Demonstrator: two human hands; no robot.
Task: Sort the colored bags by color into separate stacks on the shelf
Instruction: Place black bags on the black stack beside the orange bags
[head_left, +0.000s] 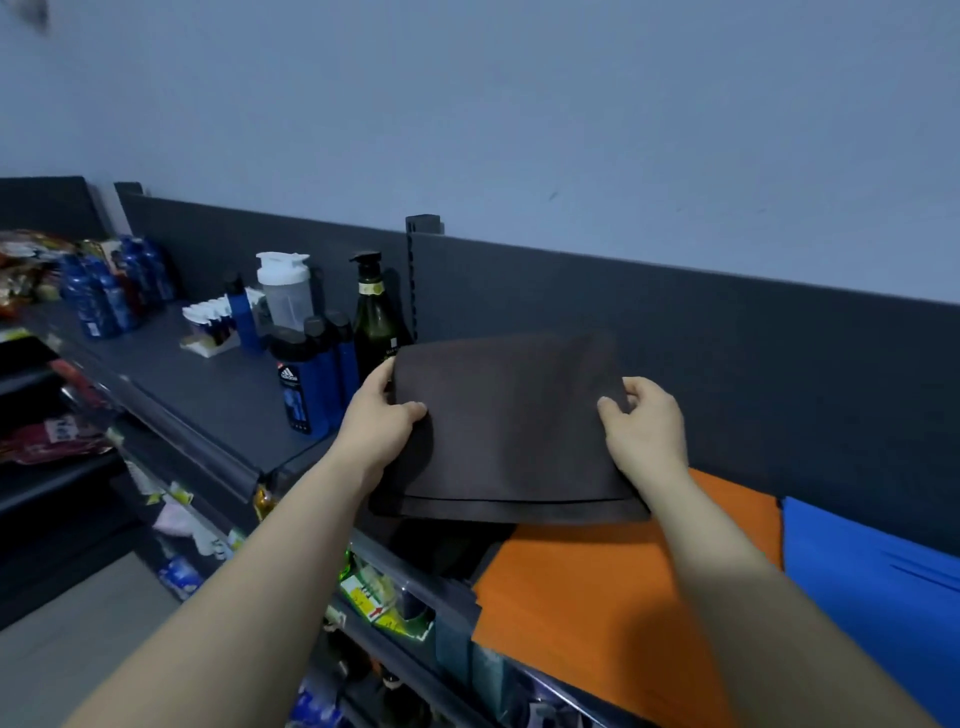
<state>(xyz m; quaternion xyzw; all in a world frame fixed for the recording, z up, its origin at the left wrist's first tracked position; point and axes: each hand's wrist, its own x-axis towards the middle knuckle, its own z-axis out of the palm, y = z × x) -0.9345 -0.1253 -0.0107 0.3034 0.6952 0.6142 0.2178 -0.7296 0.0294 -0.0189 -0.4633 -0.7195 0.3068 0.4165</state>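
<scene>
I hold a flat stack of dark brown bags (511, 431) above the top shelf (208, 384), tilted up toward the back panel. My left hand (382, 421) grips its left edge and my right hand (644, 426) grips its right edge. Under the stack's near edge lies more dark material, hard to make out. To the right an orange stack of bags (613, 587) lies flat on the shelf, overhanging its front edge. Further right sits a blue stack of bags (872, 566), touching the orange one.
Left of the bags stand blue Adidas bottles (301, 384), a dark green pump bottle (374, 322), a clear shaker cup (285, 291) and more blue bottles (111, 291). A dark back panel (727, 353) runs behind. Lower shelves hold packaged goods (379, 597).
</scene>
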